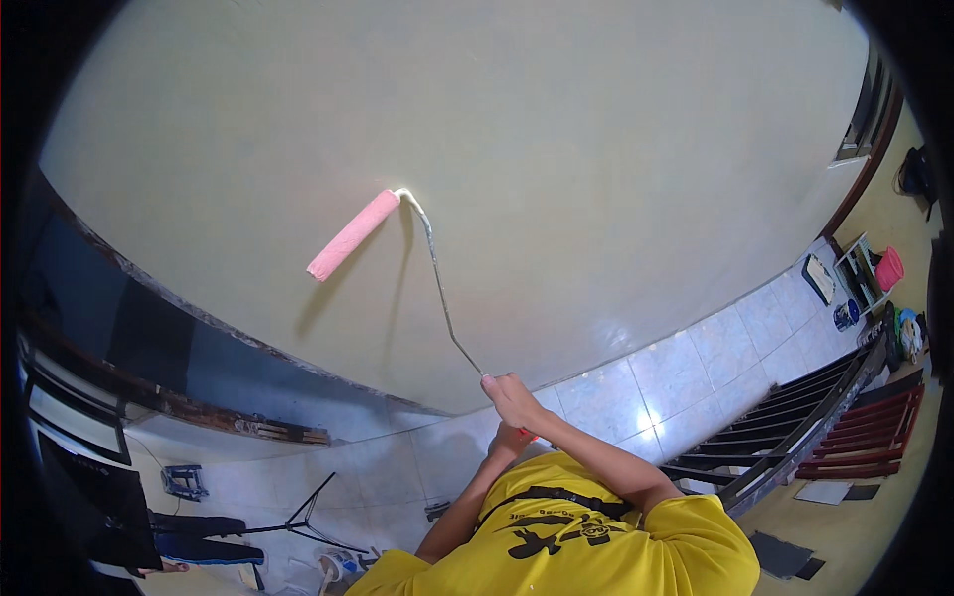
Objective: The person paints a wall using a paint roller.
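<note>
A paint roller with a pink sleeve [354,236] and a long bent metal rod [439,283] is held up in front of the pale wall [596,159]. Its shadow falls on the wall below the sleeve; whether the sleeve touches the wall I cannot tell. My right hand [513,400] is closed around the roller's handle, thumb along it toward the rod. Just beneath, my left hand [510,438] is closed at the handle's lower end, partly hidden by the right wrist. Between the hands a small red part shows.
A dark metal railing [785,422] runs along the tiled floor [686,372] on the right. Farther back stand a pink bucket [888,268] and a paint can [846,316]. At lower left are a black tripod [303,517], a small blue stool [185,483] and a dark opening [149,318].
</note>
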Demonstrator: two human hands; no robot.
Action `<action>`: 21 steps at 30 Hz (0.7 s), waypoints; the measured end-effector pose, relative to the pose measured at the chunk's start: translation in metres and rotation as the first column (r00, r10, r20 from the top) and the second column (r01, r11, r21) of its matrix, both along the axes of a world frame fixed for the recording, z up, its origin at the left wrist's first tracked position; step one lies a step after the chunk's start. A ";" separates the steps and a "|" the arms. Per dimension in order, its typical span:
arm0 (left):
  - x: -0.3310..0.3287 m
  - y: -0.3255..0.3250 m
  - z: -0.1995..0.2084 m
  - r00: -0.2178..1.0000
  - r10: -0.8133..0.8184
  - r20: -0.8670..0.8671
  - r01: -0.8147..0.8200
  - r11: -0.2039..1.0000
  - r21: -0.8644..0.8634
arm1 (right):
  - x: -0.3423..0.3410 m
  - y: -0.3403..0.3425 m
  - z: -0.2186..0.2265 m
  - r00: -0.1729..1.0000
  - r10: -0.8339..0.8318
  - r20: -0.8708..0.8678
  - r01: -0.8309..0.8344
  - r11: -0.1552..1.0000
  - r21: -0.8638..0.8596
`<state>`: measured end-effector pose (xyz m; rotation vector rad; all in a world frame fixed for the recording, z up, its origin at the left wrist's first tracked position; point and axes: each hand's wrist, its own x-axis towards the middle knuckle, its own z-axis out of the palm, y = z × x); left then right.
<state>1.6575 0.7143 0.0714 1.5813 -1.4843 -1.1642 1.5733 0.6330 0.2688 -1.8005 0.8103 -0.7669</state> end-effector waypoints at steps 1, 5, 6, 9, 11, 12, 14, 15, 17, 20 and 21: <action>0.003 0.001 -0.007 0.999 -0.001 0.047 -0.002 0.999 0.050 | 0.002 0.001 0.003 1.000 0.000 0.015 0.000 1.000 -0.001; 0.011 0.004 -0.026 0.996 -0.021 0.091 0.025 0.999 -0.046 | 0.010 -0.002 0.004 0.992 -0.088 0.090 0.088 0.996 0.002; 0.010 0.005 -0.028 0.994 -0.010 0.107 0.012 1.000 -0.018 | 0.008 -0.004 0.003 0.992 -0.089 0.089 0.089 0.996 0.001; 0.015 0.013 -0.042 0.998 0.068 -0.010 -0.068 0.998 0.009 | 0.014 -0.004 0.009 0.990 -0.094 0.107 0.083 0.991 0.102; 0.011 0.014 -0.035 0.981 0.114 -0.157 -0.112 0.993 0.020 | 0.015 -0.005 0.004 0.977 -0.164 0.135 0.170 0.985 -0.034; 0.014 0.016 -0.031 0.975 0.076 -0.208 -0.074 0.997 0.016 | 0.015 -0.005 0.002 0.978 -0.161 0.132 0.166 0.986 -0.033; 0.011 0.012 -0.006 0.965 0.027 -0.262 -0.025 1.000 0.009 | 0.011 -0.008 0.004 0.967 -0.183 0.176 0.178 0.983 0.045; 0.010 0.011 0.007 0.983 0.070 -0.169 -0.070 0.998 0.010 | 0.009 -0.008 0.007 0.967 -0.186 0.173 0.181 0.982 0.045; 0.010 0.008 0.031 0.990 0.118 -0.075 -0.118 0.993 0.008 | 0.007 -0.007 0.012 0.971 -0.163 0.176 0.170 0.985 -0.024; 0.011 0.005 0.053 0.965 0.251 0.072 -0.252 0.968 -0.007 | 0.007 -0.006 0.011 0.976 -0.144 0.163 0.165 0.978 -0.126; 0.013 0.005 0.054 0.965 0.251 0.071 -0.251 0.968 -0.005 | 0.006 -0.005 0.011 0.976 -0.144 0.162 0.165 0.978 -0.124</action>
